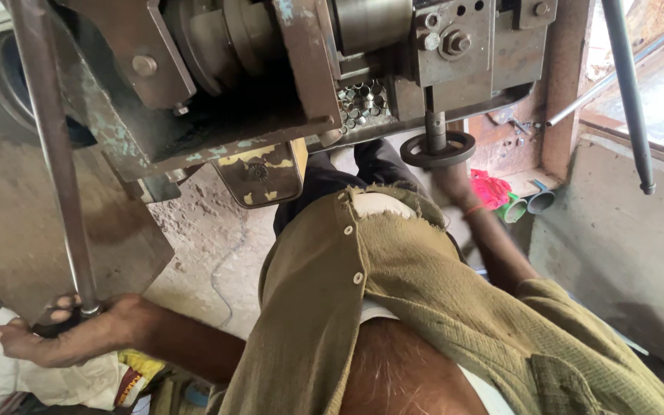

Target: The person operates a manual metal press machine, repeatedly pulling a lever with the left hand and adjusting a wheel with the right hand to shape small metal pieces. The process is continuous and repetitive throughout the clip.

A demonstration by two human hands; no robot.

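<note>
My left hand [63, 338] is at the lower left, closed around the black knob at the bottom end of a long steel lever [55, 154] that rises to the grimy metal machine [270, 61] filling the top of the view. My right arm, with an orange band at the wrist, reaches forward past my olive shirt [393, 292]. My right hand [453, 180] is on the underside of a small dark handwheel [438, 150] on a vertical shaft beneath the machine. Its fingers are partly hidden by the wheel.
A rusty flat plate [32, 230] hangs at the left beside the lever. A second thin rod [629, 100] slants down at the right. A pink cloth [490, 189] and short green and grey pipe pieces [530, 204] lie on a ledge. Several small metal pieces [363, 100] sit in the machine.
</note>
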